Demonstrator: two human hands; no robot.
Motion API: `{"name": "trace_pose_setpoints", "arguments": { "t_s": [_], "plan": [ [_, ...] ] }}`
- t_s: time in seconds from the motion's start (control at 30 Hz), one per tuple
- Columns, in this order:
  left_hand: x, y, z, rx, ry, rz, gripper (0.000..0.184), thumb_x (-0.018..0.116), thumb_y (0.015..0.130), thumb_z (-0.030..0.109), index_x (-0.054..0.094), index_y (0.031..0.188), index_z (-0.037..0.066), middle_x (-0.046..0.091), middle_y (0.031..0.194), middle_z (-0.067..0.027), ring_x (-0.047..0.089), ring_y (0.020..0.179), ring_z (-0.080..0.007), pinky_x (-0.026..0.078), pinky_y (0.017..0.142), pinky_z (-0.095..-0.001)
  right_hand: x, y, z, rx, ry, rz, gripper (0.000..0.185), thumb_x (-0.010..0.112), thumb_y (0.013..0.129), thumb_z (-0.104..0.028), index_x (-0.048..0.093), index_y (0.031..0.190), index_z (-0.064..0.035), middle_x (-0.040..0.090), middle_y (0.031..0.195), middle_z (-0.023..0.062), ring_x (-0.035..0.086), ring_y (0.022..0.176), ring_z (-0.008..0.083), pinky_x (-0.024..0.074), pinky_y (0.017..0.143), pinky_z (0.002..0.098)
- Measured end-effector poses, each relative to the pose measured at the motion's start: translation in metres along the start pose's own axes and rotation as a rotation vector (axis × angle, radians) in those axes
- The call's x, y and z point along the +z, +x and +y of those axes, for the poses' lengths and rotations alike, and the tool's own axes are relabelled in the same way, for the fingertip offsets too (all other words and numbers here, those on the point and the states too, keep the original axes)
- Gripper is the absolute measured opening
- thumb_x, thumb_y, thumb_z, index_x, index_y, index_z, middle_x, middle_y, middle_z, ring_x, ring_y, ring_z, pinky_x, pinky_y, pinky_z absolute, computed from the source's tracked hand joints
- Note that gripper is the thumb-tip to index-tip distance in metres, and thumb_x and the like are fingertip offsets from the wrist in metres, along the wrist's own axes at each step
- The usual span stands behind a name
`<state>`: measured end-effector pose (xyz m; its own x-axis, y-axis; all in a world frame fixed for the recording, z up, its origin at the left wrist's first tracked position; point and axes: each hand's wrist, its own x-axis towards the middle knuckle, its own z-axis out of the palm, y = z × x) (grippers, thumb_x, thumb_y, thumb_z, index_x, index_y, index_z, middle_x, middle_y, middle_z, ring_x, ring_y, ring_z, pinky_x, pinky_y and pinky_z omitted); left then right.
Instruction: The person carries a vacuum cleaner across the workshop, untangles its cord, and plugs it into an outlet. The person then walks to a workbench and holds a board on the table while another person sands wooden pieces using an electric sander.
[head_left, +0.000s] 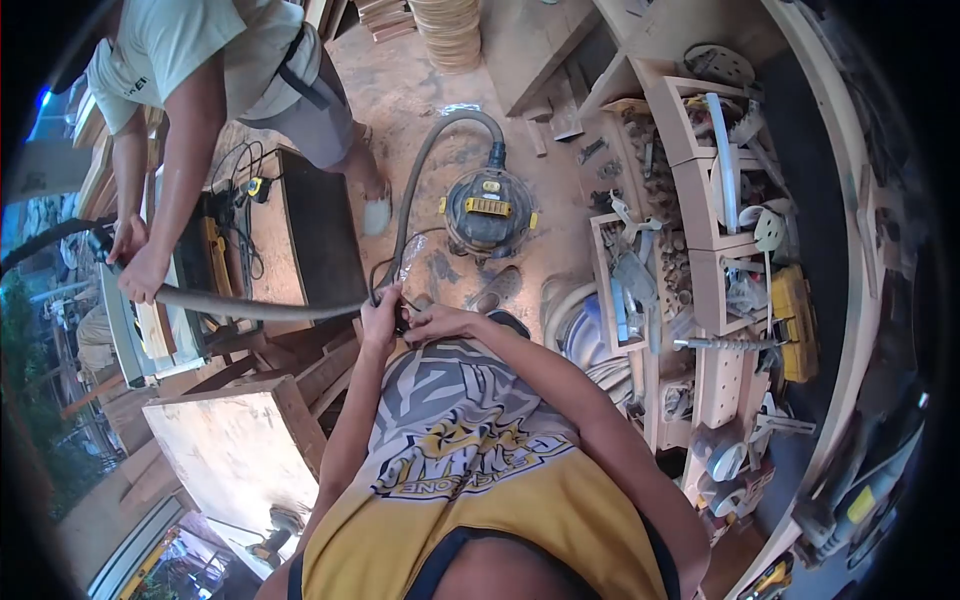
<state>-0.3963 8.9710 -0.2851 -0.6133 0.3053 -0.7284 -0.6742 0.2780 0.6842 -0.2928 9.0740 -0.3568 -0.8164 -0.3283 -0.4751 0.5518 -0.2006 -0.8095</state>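
L hand (380,318) is closed round a small dark object (401,322), too small to ID. R hand (442,322) is curled right beside it, fingertips twd the same object; can't tell if it grips. A thin black cord (374,277) loops by the L hand. A long grey flexible hose (260,309) passes just beyond the L hand, running from the round black-and-yellow shop vac (488,212) on the dusty floor (375,80) to a co-worker's hands (146,275), both closed on it, far L. A yellow plastic case (793,325) sits far R, nr pale wooden bins (707,290).
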Motion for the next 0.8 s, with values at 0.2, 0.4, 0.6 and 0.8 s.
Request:
{"name": "trace_pose_setpoints", "arguments": {
  "t_s": [0.2,0.4,0.6,0.8],
  "plan": [
    [-0.043,-0.101,0.114,0.151,-0.540,-0.371,0.015,0.056,0.091,0.027,0.051,0.092,0.012,0.050,0.072,-0.0016,0.040,0.048,-0.0070,0.034,0.042,-0.0217,0.042,-0.004,0.009,-0.086,-0.758,0.108,0.040,0.068,0.078,-0.041,0.068,0.079,-0.0012,0.065,0.073,0.0169,0.063,0.069,0.0282,0.0485,0.065,0.0356],
    [-0.106,-0.177,0.183,0.474,-0.531,-0.665,0.020,0.046,0.097,0.028,0.047,0.098,0.008,0.047,0.076,-0.0034,0.042,0.049,-0.0082,0.037,0.043,-0.0229,0.068,0.026,0.060,-0.089,-0.348,0.623,0.027,0.066,0.081,-0.031,0.065,0.085,-0.0035,0.062,0.072,0.0176,0.057,0.062,0.0350,0.0453,0.060,0.0408],
    [-0.119,-0.165,0.118,0.395,-0.212,-0.533,0.017,0.062,0.085,0.008,0.049,0.094,0.005,0.052,0.072,-0.0049,0.047,0.049,-0.0104,0.039,0.045,-0.0239,0.077,0.029,0.161,-0.054,-0.600,0.822,0.026,0.058,0.086,-0.030,0.063,0.094,-0.0053,0.064,0.089,0.0187,0.061,0.086,0.0356,0.0461,0.074,0.0420],
    [-0.123,-0.159,0.061,0.337,0.302,-0.418,0.027,0.073,0.077,0.010,0.053,0.093,0.004,0.053,0.061,-0.0006,0.049,0.046,-0.0071,0.038,0.043,-0.0210,0.091,-0.005,0.129,0.302,-0.536,0.592,0.034,0.056,0.086,-0.039,0.063,0.105,-0.0116,0.063,0.102,0.0200,0.060,0.096,0.0374,0.0469,0.082,0.0434]
  ]
}}
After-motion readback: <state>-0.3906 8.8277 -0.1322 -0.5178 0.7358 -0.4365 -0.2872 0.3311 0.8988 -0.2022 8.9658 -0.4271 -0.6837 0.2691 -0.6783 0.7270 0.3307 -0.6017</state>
